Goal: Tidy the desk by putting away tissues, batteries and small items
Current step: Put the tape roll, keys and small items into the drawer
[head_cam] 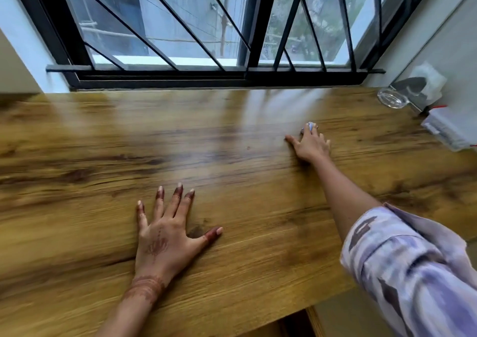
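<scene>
My left hand (165, 236) lies flat on the wooden desk (77, 176), palm down with the fingers spread and nothing in it. My right hand (311, 144) is stretched out far to the right over a small pale blue-white item (310, 126). The fingers rest on that item, and most of it is hidden under them. I cannot tell what the item is or whether the fingers close around it.
At the desk's far right corner stand a clear glass dish (392, 98), a crumpled white tissue or bag (428, 78) and a white box with red wires (449, 130). A barred window (206, 27) runs along the desk's back edge.
</scene>
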The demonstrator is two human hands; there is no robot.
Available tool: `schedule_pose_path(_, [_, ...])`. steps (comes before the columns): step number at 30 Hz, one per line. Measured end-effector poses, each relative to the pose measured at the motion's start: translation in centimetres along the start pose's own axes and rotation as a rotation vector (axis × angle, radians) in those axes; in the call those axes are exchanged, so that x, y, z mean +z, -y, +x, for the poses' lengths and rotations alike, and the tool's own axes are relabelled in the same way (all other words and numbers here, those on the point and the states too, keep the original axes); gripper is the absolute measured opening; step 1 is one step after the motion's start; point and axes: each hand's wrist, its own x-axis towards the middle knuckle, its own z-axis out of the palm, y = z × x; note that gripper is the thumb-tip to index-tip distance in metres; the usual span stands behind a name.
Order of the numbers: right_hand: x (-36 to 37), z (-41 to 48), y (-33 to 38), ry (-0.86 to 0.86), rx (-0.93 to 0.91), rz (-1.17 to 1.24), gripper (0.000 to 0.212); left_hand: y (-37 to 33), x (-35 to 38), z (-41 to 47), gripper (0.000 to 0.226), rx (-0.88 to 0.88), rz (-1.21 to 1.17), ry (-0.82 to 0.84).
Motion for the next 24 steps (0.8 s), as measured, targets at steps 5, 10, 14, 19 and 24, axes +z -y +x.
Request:
schedule_pose_path(5, [0.8,-0.7,0.5,-0.237,-0.054,0.074,0.050,0.0,-0.1,-0.1,0.113,-0.001,0.011,0.010])
schedule_pose_path(10, [1.1,-4.1,1.1,-0.332,-0.032,0.178,0.017,0.0,-0.1,-0.1,0.116,0.012,0.013,0.016])
schedule_pose_path(14, [0.9,-8.4,1.6,-0.328,-0.092,0.236,0.017,-0.2,-0.3,-0.1,0.111,0.020,-0.041,0.021])
schedule_pose_path(19, [1.4,-18.4,2.7,-0.323,-0.170,0.528,0.012,-0.6,-1.1,-2.8,0.089,0.026,-0.188,-0.009])
schedule_pose_path(24, [1.9,-30.7,3.2,-0.298,-0.288,0.766,0.021,-0.3,-1.8,-11.0,0.073,-0.020,-0.341,-0.051])
